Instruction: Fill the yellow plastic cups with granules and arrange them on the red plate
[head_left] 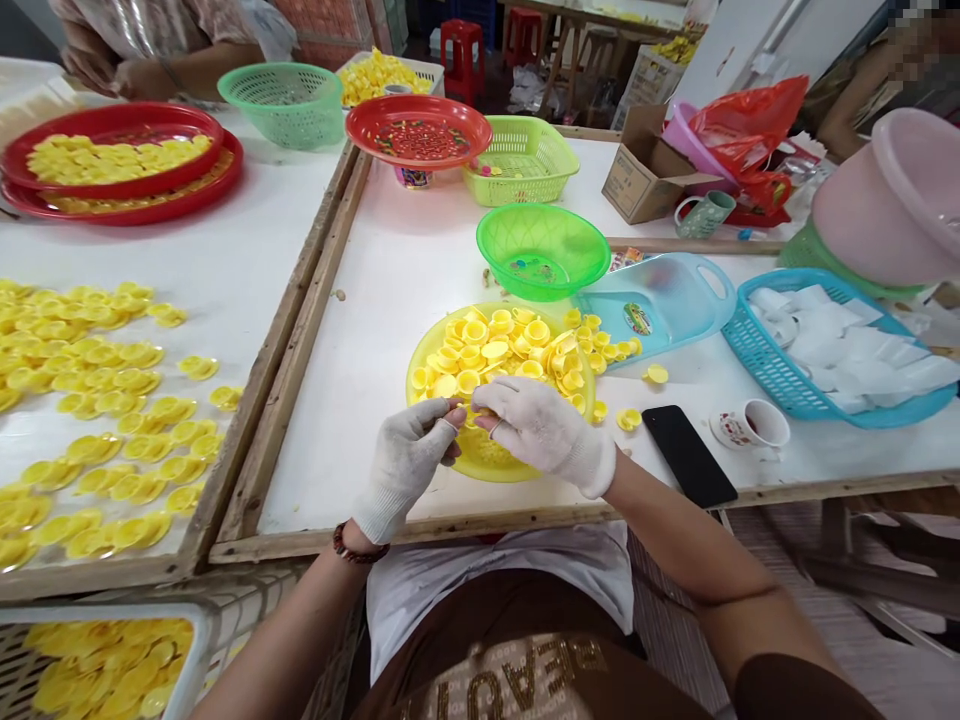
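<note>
Dozens of small yellow plastic cups [471,357] lie heaped in a shallow round yellow basin [487,472] on the white, wood-edged table [337,440], filling most of its far side, so a good share seems left to handle. More spill past its right rim onto a translucent light-blue plastic tray [675,290], and a couple of yellow pieces [628,419] sit apart, near the black phone [688,455]. On the left, many flat yellow plastic pieces [150,415] spread in overlapping clusters, others fill round red plastic trays [52,185], and a white plastic crate [196,650] holds a further load; that suggests plenty is already sorted or laid out, though whether any of it is finished cannot be told. Both hands, in white knit gloves with bare fingertips, meet above the basin's near side. The left hand [401,465] angles inward from its beaded wrist, thumb and index finger drawn close together; the right hand [540,430] arches over the basin from the other side, its fingers [486,398] bent down toward the left ones. Any small thing clamped between the fingertips is too hidden to make out, so their hold cannot be told.
</note>
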